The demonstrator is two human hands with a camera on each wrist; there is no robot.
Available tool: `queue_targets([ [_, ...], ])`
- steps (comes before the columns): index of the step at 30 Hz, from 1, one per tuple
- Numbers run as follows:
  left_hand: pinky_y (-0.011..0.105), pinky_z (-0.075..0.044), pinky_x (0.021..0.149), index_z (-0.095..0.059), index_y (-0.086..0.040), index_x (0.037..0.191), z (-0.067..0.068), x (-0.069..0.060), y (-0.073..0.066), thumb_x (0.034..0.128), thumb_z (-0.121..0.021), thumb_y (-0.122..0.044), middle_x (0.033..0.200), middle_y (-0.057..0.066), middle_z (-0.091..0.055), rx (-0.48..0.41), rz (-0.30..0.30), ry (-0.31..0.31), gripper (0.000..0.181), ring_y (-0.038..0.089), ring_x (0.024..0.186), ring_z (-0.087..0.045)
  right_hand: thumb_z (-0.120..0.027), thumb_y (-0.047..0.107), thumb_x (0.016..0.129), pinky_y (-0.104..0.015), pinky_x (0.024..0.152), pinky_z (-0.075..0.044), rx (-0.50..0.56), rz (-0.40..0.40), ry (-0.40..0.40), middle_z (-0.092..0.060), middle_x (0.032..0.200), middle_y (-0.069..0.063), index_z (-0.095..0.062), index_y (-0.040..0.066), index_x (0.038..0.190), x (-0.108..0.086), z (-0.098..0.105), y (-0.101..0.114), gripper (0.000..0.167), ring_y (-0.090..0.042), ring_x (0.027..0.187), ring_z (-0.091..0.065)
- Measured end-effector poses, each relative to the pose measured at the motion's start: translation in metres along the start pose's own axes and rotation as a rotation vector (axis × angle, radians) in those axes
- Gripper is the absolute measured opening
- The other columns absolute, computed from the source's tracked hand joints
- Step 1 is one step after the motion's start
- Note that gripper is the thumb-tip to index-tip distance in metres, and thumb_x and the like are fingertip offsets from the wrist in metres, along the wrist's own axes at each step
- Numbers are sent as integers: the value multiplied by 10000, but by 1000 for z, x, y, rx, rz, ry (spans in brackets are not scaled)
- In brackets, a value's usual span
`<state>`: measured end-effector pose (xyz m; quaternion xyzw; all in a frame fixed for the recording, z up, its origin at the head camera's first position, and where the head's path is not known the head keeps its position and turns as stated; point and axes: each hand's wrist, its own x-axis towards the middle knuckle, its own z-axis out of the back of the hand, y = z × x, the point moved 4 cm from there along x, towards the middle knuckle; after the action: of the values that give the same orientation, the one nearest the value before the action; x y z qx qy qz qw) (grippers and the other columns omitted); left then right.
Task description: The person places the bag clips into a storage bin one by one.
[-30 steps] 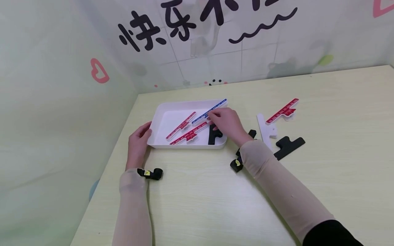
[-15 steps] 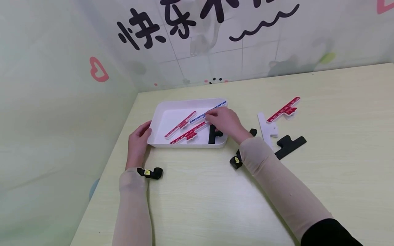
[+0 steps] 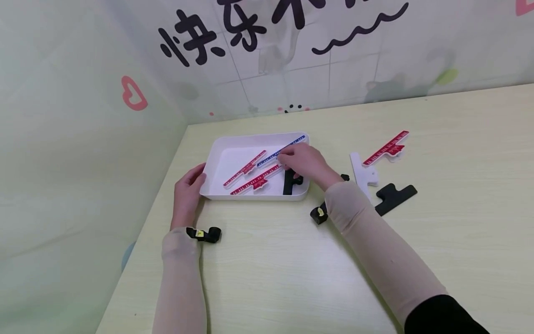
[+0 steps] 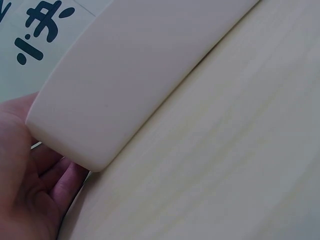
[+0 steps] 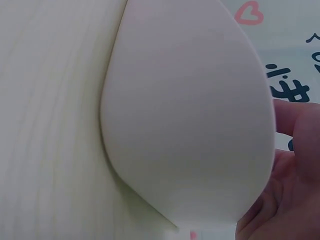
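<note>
While left hand [image 3: 187,194] grips white rectangular plastic tray [image 3: 254,198] near left edge of pale wood-grain table [image 3: 267,269], right hand [image 3: 305,161] pinches long blue-striped plastic clip [image 3: 270,157] inside, far right. Left wrist: tray sits on table. Right wrist: tray partly hides hand.

Smooth white plastic-looking tray [image 3: 254,197], matt black clip [image 3: 395,199] on smooth wood-grained tabletop [image 3: 267,273], matt cloth sleeves [image 3: 181,283].

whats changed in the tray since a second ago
The right hand and blue clip have shifted slightly left in the white tray; whether the clip has been let go is unclear. The left hand stays at the tray's left end; the red clip outside it looks unmoved.
</note>
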<state>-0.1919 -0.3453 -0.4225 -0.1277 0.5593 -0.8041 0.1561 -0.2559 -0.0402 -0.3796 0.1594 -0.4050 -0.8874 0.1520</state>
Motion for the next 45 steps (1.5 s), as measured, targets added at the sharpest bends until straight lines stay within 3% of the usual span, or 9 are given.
queue_targets([
  [7, 289, -388, 937, -559, -311, 1201, 1, 1, 0, 874, -548, -369, 1241, -73, -507, 2, -6, -2, 332, 89, 1130, -432, -478, 355, 898, -313, 605, -465, -20, 21, 17, -623, 860, -26, -602, 201, 1130, 1, 0, 1, 305, -187, 595, -589],
  [20, 291, -398, 927, -574, -288, 1192, -1, 1, -1, 874, -564, -332, 1232, -57, -518, -25, -12, -3, 321, 97, 1120, -444, -489, 380, 900, -299, 620, -472, -9, -24, 20, -612, 899, -25, -551, 202, 1217, -1, 2, -1, 369, -188, 628, -588],
  [45, 289, -409, 916, -575, -262, 1199, -1, 0, 0, 875, -567, -313, 1233, -39, -520, -41, -25, -5, 328, 111, 1113, -456, -470, 428, 892, -313, 634, -439, -142, -5, 73, -621, 862, 14, -546, 209, 1213, -2, -3, 1, 397, -158, 644, -588],
])
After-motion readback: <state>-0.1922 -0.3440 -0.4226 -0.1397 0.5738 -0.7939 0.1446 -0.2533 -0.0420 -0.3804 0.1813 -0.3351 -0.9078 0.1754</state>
